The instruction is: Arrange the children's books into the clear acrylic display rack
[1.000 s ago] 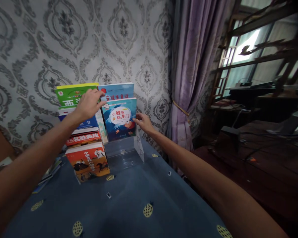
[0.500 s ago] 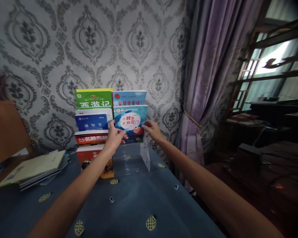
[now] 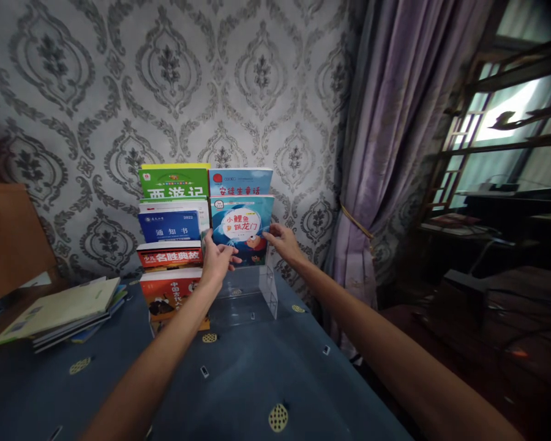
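A blue picture book [image 3: 242, 223] stands upright in the right column of a clear stepped rack [image 3: 267, 291]. My right hand [image 3: 282, 244] has its fingers and thumb closed at the book's right edge. In front of the lower left corner is my left hand [image 3: 217, 262], with thumb raised and fingers apart; whether it touches the cover is hard to tell. Behind rises a light-blue book [image 3: 252, 181]. The left column holds a green book [image 3: 174, 184], a blue booklet [image 3: 168, 226], a red-and-black book [image 3: 168, 257] and an orange-red book [image 3: 163, 294] partly hidden by my left forearm.
A stack of thin books [image 3: 73, 312] lies at the left on the blue patterned tablecloth [image 3: 239, 392]. Beyond it is a brown wooden board [image 3: 13, 245]. Patterned wallpaper backs the table. A purple curtain [image 3: 371, 184] hangs at the right, past the table's edge.
My left hand has shifted slightly right and down across the picture book's lower corner, uncovering more of the orange-red book. My right hand stays at the book's right edge.
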A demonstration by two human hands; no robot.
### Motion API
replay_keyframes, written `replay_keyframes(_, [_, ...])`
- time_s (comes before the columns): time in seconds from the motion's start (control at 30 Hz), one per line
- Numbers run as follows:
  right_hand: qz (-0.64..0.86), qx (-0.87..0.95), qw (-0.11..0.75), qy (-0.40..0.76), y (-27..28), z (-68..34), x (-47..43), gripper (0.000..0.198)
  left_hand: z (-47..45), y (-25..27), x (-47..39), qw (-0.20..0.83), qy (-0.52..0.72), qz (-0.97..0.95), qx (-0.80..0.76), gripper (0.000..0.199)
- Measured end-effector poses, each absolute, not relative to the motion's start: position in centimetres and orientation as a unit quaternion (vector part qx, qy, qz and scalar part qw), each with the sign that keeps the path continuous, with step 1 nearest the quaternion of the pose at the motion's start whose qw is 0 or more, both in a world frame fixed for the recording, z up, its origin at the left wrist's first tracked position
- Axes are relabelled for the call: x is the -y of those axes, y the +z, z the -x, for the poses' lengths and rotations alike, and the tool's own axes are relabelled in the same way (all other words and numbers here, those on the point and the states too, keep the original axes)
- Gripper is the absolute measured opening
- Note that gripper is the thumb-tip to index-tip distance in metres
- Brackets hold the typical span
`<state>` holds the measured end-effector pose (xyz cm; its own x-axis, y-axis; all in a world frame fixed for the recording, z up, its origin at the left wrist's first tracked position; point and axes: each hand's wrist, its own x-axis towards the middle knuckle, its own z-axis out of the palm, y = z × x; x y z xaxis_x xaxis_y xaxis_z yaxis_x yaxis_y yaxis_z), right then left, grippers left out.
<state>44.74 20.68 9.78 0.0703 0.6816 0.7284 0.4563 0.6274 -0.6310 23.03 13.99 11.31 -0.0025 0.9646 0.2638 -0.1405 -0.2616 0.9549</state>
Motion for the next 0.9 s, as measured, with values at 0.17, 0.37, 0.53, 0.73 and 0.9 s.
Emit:
replay_keyframes(0.17, [0.432,0.670,0.596,0.093,9.8,-44.7,-20.5,0.026,-23.1,10.0,-14.2,0.461,0.615,-0.531,-0.357,0.076])
replay_keyframes(0.37, [0.450,0.651,0.605,0.090,9.4,-44.3,-20.0,0.028,-23.3,7.5,-14.1,0.464,0.614,-0.521,-0.369,0.073])
replay_keyframes(0.53, [0.475,0.611,0.628,0.089,7.4,-43.7,-19.9,0.034,-23.1,6.3,-14.2,0.469,0.601,-0.525,-0.378,0.075])
replay_keyframes(0.73, [0.482,0.591,0.640,0.096,5.8,-43.5,-19.8,0.035,-23.0,5.9,-14.3,0.470,0.592,-0.536,-0.376,0.080])
replay_keyframes(0.9, [0.475,0.592,0.642,0.110,5.8,-43.6,-19.5,0.037,-22.8,5.9,-14.1,0.463,0.582,-0.550,-0.380,0.081])
